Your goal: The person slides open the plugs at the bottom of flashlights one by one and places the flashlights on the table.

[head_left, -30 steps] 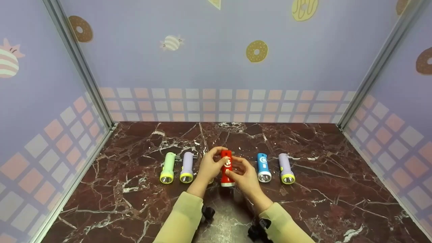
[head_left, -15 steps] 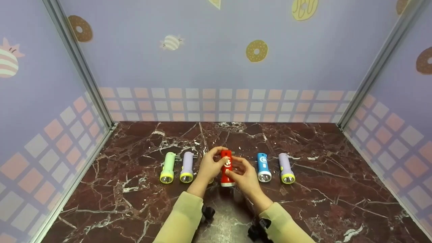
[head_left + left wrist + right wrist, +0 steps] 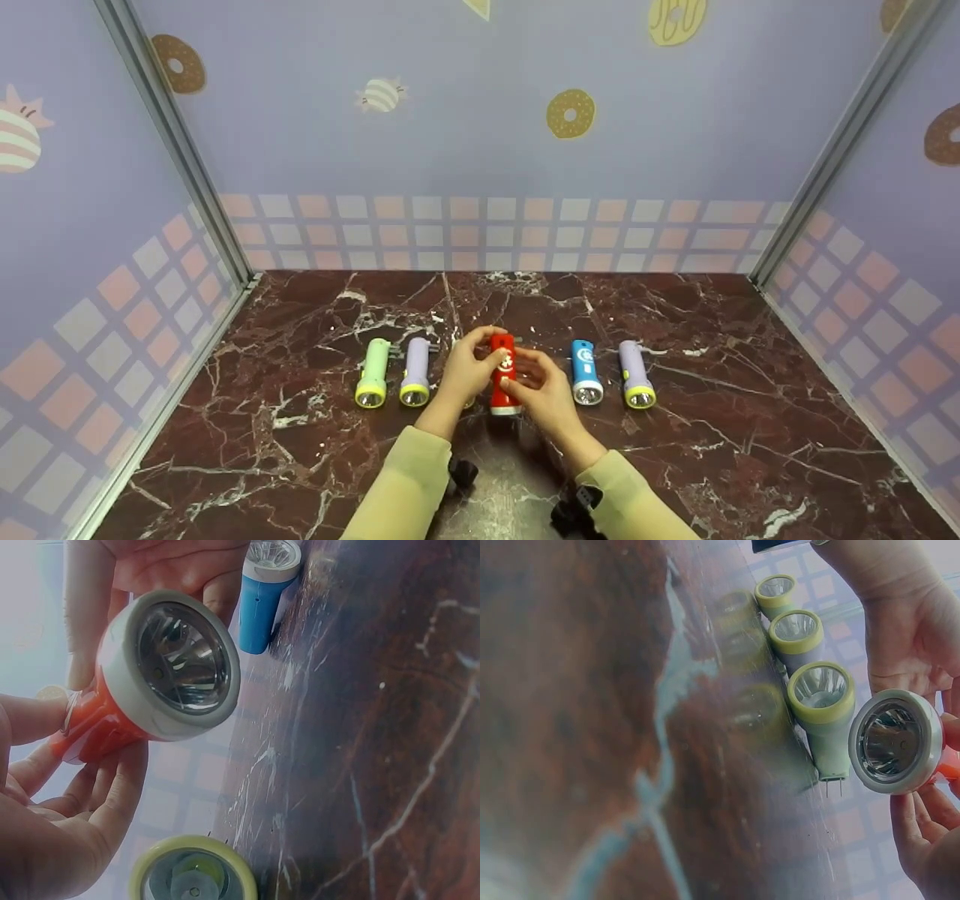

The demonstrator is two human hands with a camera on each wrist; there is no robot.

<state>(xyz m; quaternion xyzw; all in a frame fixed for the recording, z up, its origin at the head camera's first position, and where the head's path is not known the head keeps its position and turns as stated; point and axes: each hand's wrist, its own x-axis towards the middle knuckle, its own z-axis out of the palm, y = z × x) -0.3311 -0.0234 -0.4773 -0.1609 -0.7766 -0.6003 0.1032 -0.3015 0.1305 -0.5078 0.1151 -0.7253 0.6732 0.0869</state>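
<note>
A red flashlight (image 3: 503, 375) with a white head ring is held between both hands above the dark marbled table, its lens end toward the person. My left hand (image 3: 468, 369) grips the upper part of its body, thumb across the printed white emblem. Lower down, my right hand (image 3: 548, 388) pinches it from the other side, thumb near the switch. The left wrist view shows the lens (image 3: 186, 658) from the front; no glow shows in it. Behind my left hand lies a green flashlight (image 3: 829, 739), mostly hidden in the head view, with two metal prongs at its tail.
To the left lie a light green flashlight (image 3: 374, 373) and a purple flashlight (image 3: 416, 371). On the right are a blue flashlight (image 3: 584, 371) and another purple flashlight (image 3: 636, 373). Patterned panels (image 3: 480, 150) enclose the table (image 3: 712, 465) at the back and sides.
</note>
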